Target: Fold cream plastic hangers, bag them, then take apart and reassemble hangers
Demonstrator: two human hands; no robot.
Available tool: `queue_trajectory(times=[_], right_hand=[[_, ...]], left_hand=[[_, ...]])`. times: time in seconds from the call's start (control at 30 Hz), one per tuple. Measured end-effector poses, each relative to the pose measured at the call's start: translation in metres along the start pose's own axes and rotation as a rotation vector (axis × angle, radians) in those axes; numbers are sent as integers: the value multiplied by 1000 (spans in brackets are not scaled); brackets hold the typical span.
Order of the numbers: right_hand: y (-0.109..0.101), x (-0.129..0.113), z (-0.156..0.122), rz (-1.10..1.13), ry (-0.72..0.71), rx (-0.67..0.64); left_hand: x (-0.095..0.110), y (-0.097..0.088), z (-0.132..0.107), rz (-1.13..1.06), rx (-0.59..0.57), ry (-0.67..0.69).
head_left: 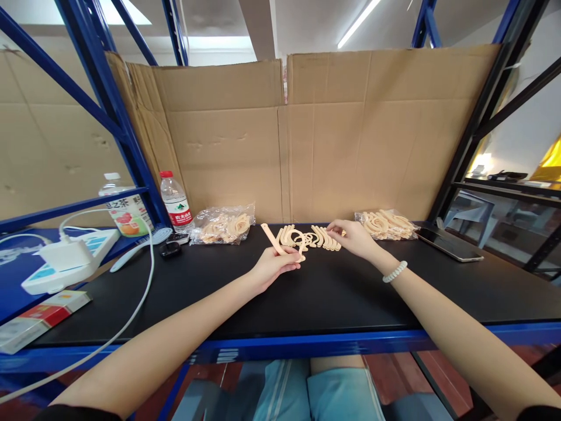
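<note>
My left hand [274, 268] is closed on a pale wooden piece [272, 238] whose straight, round-ended arm sticks up to the left. A ring-shaped wooden part [297, 235] shows just beyond its fingertips; I cannot tell whether it joins the held piece. Bent but apart, the fingers of my right hand [354, 237] reach over the right end of a row of curved wooden pieces [322, 238] on the black tabletop [342, 298]. Nothing shows in that hand, and whether its fingertips touch the row is unclear.
Clear bags of wooden pieces lie left [223, 225] and right [385, 224] before a cardboard wall [328, 140]. A phone [449, 244] rests at right. At left are a water bottle [176, 202], a drink bottle [127, 207], a power strip [99, 248], a white cable [146, 280] and a small box [44, 316].
</note>
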State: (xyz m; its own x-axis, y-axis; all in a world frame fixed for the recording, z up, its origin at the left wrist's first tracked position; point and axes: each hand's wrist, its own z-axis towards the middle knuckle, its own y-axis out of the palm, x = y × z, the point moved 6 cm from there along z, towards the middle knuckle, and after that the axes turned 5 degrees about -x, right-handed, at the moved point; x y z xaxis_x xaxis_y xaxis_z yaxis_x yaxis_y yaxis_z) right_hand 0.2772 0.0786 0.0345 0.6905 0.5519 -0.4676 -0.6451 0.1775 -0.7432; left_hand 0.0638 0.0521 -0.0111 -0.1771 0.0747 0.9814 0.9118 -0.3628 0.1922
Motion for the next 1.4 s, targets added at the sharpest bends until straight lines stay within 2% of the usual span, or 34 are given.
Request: queue_trajectory(times=[0.03,0.1,0.47,0.9,1.07,1.17,1.27,1.33,1.4], right_hand=[[3,4,1,-153,-40,-48],[12,10,2,-300,-91,-135],[47,12,9,-395,-165,-201],[51,10,8,-329,-240,-216],[39,6,11,-233,-227,-119],[11,8,13,-56,-136,83],[-17,10,7,283,-16,277],[-22,7,2,569,38,297],[-15,0,-3,852,96,248]], left_hand=[[0,0,0,1,-2,-3],[0,0,0,3,-7,-5],[-2,-2,3,17,-6,-6],[-1,-2,3,22,-8,2],[0,-2,3,7,4,-2],[-1,-2,3,-4,6,-3],[-1,-1,2,-15,0,-4],[-1,0,2,-21,-6,-6],[-1,1,1,-24,-10,-6]])
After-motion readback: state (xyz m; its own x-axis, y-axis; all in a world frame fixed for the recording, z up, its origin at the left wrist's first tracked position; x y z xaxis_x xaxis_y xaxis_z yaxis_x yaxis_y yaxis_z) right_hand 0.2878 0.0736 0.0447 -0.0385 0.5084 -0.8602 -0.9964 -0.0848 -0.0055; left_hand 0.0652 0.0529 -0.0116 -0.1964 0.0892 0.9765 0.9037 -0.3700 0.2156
